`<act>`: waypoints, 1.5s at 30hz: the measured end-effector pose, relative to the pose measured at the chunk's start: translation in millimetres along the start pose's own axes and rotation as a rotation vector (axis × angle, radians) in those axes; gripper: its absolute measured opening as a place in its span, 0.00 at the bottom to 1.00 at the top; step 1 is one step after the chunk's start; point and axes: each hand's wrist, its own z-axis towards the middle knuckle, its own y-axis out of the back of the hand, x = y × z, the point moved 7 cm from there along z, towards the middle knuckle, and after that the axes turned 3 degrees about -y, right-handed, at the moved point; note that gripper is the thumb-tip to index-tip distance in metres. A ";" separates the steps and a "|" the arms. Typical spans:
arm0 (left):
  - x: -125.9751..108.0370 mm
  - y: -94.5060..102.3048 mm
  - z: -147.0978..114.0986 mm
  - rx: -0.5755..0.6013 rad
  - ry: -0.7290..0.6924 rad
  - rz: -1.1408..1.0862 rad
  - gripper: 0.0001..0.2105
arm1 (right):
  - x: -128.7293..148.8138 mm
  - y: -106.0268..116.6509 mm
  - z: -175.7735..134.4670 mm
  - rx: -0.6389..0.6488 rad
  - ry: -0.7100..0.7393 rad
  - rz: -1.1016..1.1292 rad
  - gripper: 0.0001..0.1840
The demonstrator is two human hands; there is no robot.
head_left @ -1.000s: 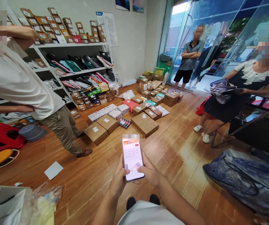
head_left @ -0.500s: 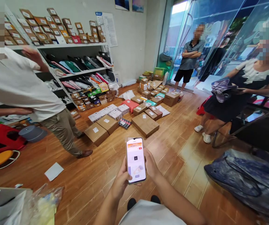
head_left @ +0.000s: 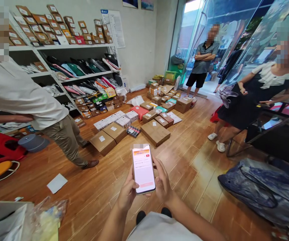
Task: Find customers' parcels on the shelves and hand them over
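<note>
A smartphone with a lit, mostly white page and an orange banner is held upright in front of my body. My left hand grips its lower left side, the thumb lying at the bottom left of the screen. Against the right edge rests my right hand, fingers behind and along the side, its thumb bent close to the edge. The fingers behind the phone are mostly hidden.
Cardboard boxes and packages cover the floor ahead, beside a loaded shelf. One person stands at left, one by the glass door, another at right. A dark bundle lies at right, a red stool at left.
The phone's screen has switched from a picture page to a form-like page. My right thumb now shows beside the phone. The person at right has moved their hands apart.
</note>
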 end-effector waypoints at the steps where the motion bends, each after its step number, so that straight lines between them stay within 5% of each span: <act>1: -0.4 -0.6 0.3 0.000 0.004 -0.004 0.44 | 2.2 1.3 0.4 -0.005 0.023 -0.029 0.37; 8: -2.6 -3.2 3.3 0.003 0.016 -0.035 0.46 | 23.5 6.3 4.9 -0.013 0.237 -0.368 0.33; 12: -3.3 -4.1 5.3 0.011 -0.006 -0.059 0.46 | 18.6 8.5 0.8 -0.090 0.291 -0.322 0.35; 24: -8.0 -1.5 11.8 -0.033 -0.064 -0.052 0.44 | 13.8 7.5 0.0 -0.052 0.373 -0.393 0.30; 38: -5.9 -5.2 19.8 -0.009 -0.071 -0.021 0.45 | 25.4 -6.1 25.0 0.128 0.259 -0.532 0.39; 45: -4.1 -3.0 24.6 0.009 0.030 0.017 0.45 | 4.3 9.7 25.0 -0.040 0.006 -0.083 0.43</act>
